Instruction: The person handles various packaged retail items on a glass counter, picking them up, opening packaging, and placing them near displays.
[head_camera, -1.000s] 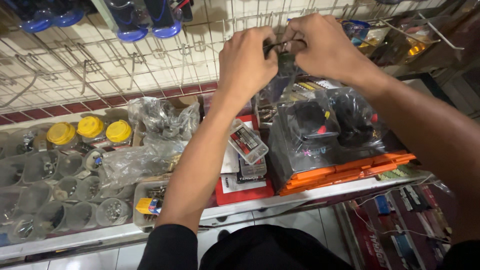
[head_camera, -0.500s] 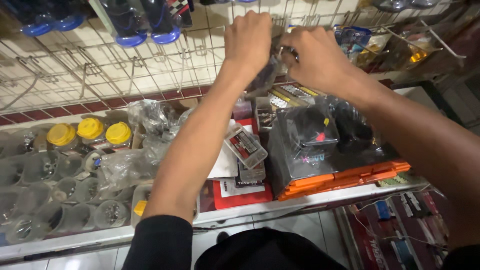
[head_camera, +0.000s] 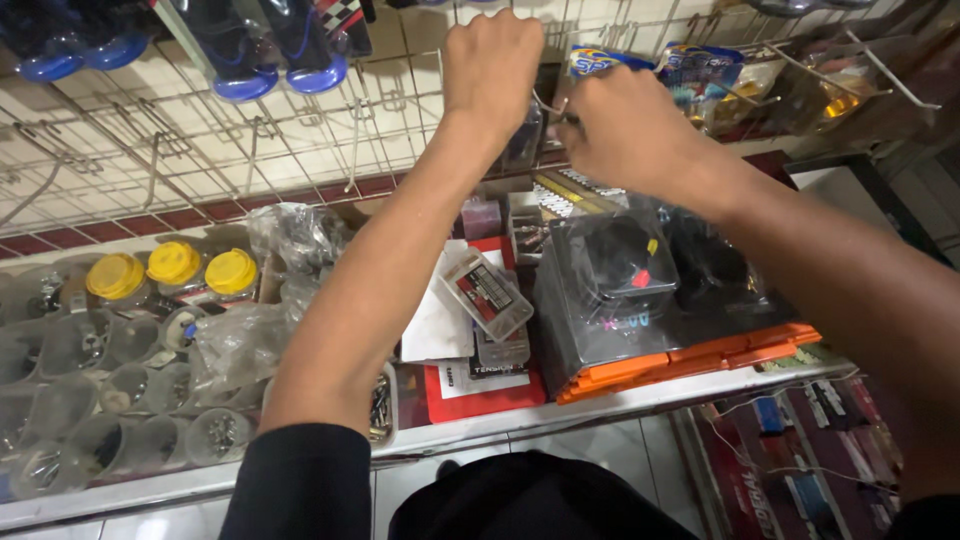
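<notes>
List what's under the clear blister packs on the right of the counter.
The clear blister packs sit on a stack of orange trays, whose front edges show. The trays' tops and contents are covered by the packs. The right hand works above them at the wire grid.

Glossy clear plastic package (head_camera: 610, 290), metal wire rack (head_camera: 200, 150)

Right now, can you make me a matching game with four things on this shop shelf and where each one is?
Things:
1. jars with yellow lids
2. orange tray
3. blue-tipped grips
4. left hand

Places:
A. hanging at the top of the wire rack
B. raised at the rack, close to the right hand
C. far left on the counter
D. under dark clear-wrapped packs, right of middle

Pairs: 1-C, 2-D, 3-A, 4-B
</notes>
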